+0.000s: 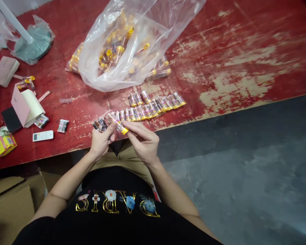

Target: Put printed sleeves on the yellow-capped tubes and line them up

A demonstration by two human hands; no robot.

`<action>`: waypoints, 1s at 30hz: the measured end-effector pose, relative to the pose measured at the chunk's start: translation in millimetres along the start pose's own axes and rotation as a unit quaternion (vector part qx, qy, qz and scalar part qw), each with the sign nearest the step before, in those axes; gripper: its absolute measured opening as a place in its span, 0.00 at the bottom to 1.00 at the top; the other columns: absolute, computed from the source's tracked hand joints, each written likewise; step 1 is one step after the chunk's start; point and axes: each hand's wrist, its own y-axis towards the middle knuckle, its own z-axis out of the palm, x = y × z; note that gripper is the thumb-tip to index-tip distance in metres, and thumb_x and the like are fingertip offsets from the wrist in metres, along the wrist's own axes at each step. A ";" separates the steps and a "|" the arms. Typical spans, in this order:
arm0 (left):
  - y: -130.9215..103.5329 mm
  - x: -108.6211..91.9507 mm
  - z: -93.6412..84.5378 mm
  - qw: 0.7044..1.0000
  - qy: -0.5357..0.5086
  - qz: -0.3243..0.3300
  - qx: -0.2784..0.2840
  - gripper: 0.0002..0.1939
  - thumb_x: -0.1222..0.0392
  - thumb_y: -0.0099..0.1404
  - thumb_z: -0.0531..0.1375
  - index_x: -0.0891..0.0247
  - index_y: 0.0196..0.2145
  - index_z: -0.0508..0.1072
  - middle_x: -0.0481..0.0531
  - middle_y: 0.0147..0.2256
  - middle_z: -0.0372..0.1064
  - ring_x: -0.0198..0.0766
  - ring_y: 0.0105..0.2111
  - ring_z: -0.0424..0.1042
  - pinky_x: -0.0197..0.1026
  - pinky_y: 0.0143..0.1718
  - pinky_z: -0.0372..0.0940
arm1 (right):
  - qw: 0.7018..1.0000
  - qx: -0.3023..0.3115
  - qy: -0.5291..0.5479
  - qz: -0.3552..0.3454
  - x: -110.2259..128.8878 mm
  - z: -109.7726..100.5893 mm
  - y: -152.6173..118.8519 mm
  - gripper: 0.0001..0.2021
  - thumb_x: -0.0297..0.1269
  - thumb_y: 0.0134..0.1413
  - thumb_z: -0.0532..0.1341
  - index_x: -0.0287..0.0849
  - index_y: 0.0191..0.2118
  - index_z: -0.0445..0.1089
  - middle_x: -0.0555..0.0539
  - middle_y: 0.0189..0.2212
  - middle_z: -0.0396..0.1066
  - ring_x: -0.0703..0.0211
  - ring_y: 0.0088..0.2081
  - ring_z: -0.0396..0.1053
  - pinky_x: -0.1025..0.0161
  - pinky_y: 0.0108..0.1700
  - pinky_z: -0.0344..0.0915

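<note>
Close to the table's front edge, my left hand (101,141) and my right hand (145,141) hold one clear tube with a yellow cap (117,123) between them. My left thumb presses on the tube's side, and my right fingertips pinch it near the yellow end. A dark printed packet (100,125) shows at my left fingers; whether they grip it too, I cannot tell. Just beyond my hands, a row of similar tubes (144,111) lies side by side, with a few more behind it. Farther back, a large clear plastic bag (91,73) lies open with several yellow-capped tubes inside.
On the red table (234,44), a white remote (43,135), small packets (63,126), an open pink box (21,105), a dark phone (11,119) and a yellow-green box (3,143) lie at the left. Behind them stands a plastic-wrapped lamp base (34,44). Cardboard (12,204) is at lower left.
</note>
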 end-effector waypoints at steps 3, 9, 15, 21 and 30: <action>-3.3 1.9 1.8 1.000 0.007 0.013 0.001 0.34 0.52 0.52 0.73 0.59 0.55 0.72 0.39 0.20 0.61 0.23 0.13 0.56 0.30 0.12 0.45 | 0.999 -0.051 0.015 0.010 1.0 5.0 -0.6 0.13 0.32 0.60 0.63 0.55 0.47 0.79 0.49 0.45 0.79 0.54 0.46 0.77 0.50 0.52 0.75; -5.4 11.8 2.9 0.999 0.005 0.042 0.000 0.33 0.53 0.54 0.73 0.56 0.57 0.71 0.39 0.21 0.60 0.24 0.14 0.57 0.31 0.14 0.48 | 0.994 -0.104 0.022 0.003 -0.2 10.4 -2.2 0.12 0.30 0.58 0.65 0.55 0.43 0.81 0.50 0.39 0.80 0.54 0.43 0.78 0.50 0.50 0.76; -0.9 13.1 4.0 1.000 -0.002 0.008 -0.010 0.37 0.51 0.52 0.74 0.56 0.57 0.70 0.40 0.22 0.62 0.23 0.14 0.57 0.30 0.13 0.47 | 0.994 -0.110 -0.013 0.014 -3.2 9.5 -0.6 0.11 0.30 0.58 0.66 0.54 0.42 0.81 0.49 0.40 0.79 0.56 0.43 0.77 0.53 0.48 0.76; 5.2 17.8 -0.1 0.999 -0.034 -0.018 -0.004 0.38 0.52 0.50 0.75 0.54 0.58 0.70 0.42 0.28 0.68 0.21 0.14 0.58 0.29 0.12 0.46 | 0.995 -0.099 -0.022 0.007 -6.7 10.9 -2.3 0.11 0.30 0.59 0.65 0.52 0.43 0.80 0.49 0.39 0.79 0.58 0.41 0.76 0.57 0.44 0.75; 32.3 35.6 -16.0 0.991 -0.072 -0.103 -0.048 0.29 0.49 0.58 0.70 0.64 0.54 0.72 0.58 0.42 0.77 0.29 0.23 0.71 0.29 0.16 0.56 | 0.977 -0.123 -0.168 -0.049 -93.8 -2.3 52.8 0.09 0.34 0.62 0.61 0.47 0.41 0.80 0.46 0.38 0.78 0.56 0.42 0.75 0.54 0.48 0.73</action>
